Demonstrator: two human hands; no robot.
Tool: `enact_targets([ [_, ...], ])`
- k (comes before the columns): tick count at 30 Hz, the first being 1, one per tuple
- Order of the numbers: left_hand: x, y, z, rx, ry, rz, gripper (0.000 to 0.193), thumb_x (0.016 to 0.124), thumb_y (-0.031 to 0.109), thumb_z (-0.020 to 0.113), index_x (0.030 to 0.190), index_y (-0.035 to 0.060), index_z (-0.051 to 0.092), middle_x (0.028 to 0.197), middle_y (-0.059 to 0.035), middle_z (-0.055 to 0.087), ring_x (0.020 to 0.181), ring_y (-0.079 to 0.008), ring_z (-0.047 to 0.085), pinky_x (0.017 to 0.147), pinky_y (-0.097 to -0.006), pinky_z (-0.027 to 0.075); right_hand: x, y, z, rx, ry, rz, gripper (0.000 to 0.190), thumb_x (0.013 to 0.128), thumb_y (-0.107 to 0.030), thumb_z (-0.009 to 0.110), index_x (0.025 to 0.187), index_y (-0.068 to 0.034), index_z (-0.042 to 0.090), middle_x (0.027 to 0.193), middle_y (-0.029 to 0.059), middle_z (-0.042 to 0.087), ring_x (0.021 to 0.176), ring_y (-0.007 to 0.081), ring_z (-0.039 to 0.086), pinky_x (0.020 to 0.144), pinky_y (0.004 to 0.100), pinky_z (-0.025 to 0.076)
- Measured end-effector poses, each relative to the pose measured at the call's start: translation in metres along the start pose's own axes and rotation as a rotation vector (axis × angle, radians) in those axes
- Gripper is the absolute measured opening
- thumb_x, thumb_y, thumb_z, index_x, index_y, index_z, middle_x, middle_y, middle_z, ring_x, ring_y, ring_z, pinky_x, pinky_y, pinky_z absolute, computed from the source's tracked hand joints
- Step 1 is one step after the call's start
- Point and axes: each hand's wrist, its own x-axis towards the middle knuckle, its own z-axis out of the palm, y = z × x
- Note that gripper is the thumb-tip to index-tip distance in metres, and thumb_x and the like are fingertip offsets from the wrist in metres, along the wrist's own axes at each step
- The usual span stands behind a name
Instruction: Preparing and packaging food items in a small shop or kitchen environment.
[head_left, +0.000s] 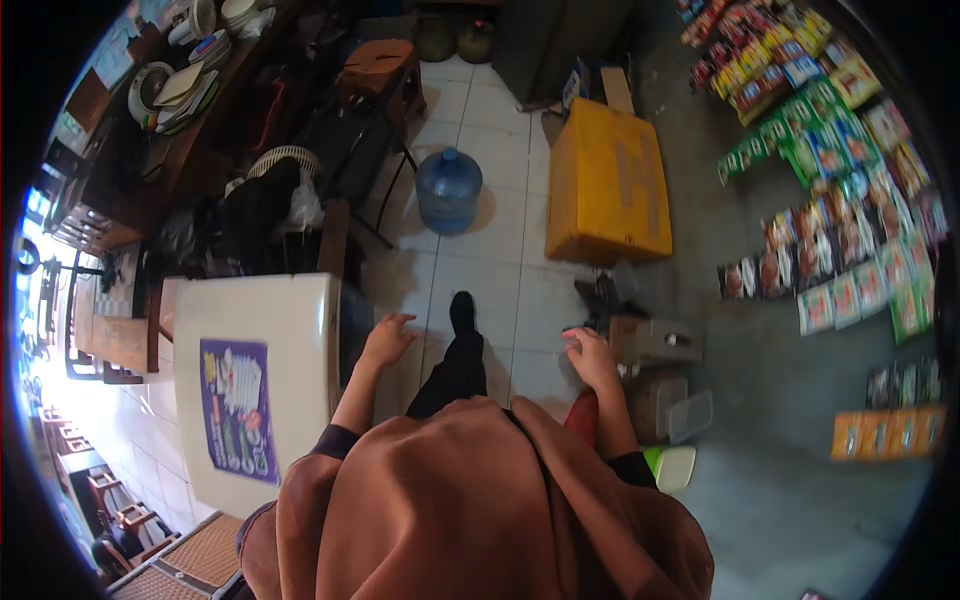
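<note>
My left hand (388, 342) hangs in the air with nothing in it, its fingers loosely bent and apart. Beside it stands a cream-coloured box-like cabinet (289, 315) with a purple printed sheet (238, 409) on it. On the other side, my right hand (589, 357) is likewise bare, with its fingers slightly spread. Closest to that hand are a grey box (671, 349) and some dark items on the floor. Farther ahead, a blue water gallon bottle (448, 191) is upright on the white floor tiles (469, 277).
A yellow plastic box (611, 184) stands ahead on the right. Strips of sachets (817, 247) hang along the right wall. On the left are a black chair (345, 142), an orange-brown stool (379, 64) and a wooden counter (202, 127) with stacked plates. A green-and-white container (673, 466) lies low right.
</note>
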Motion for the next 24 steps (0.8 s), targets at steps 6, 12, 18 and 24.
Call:
enact_targets([
  [6,0.145,-0.016,-0.010,0.051,-0.083,-0.069,0.034,0.072,0.024,0.060,0.104,0.0115,0.055,0.103,-0.0157,0.052,0.095,-0.0322,0.051,0.082,-0.0389,0.041,0.135,0.023,-0.031,-0.263,-0.123,-0.011,0.020,0.071,-0.008,0.056,0.090,-0.006,0.058,0.089,0.0137,0.057,0.078,0.0278,0.056,0.068,0.0352,0.045],
  [12,0.355,0.083,-0.068,0.077,0.037,0.174,0.032,0.074,0.019,0.059,0.104,0.0096,0.055,0.103,-0.0125,0.053,0.093,-0.0321,0.051,0.080,-0.0390,0.042,0.279,0.036,-0.091,-0.359,-0.064,0.096,0.020,0.072,-0.012,0.056,0.091,-0.008,0.058,0.091,0.0115,0.057,0.083,0.0297,0.055,0.071,0.0370,0.044],
  [18,0.507,0.132,-0.088,-0.105,0.037,0.265,0.033,0.074,0.019,0.058,0.105,0.0088,0.054,0.105,-0.0135,0.051,0.093,-0.0315,0.052,0.079,-0.0377,0.043,0.380,0.091,-0.135,-0.124,0.139,0.215,0.017,0.073,-0.005,0.052,0.088,-0.004,0.058,0.079,0.0129,0.057,0.072,0.0257,0.056,0.064,0.0330,0.044],
  [24,0.608,0.107,-0.094,-0.010,-0.028,0.006,0.031,0.075,0.019,0.057,0.105,0.0112,0.055,0.106,-0.0137,0.052,0.096,-0.0320,0.051,0.082,-0.0372,0.042,0.530,0.132,-0.182,-0.135,0.191,0.147,0.013,0.072,-0.004,0.050,0.080,-0.004,0.061,0.072,0.0122,0.058,0.066,0.0234,0.057,0.059,0.0311,0.044],
])
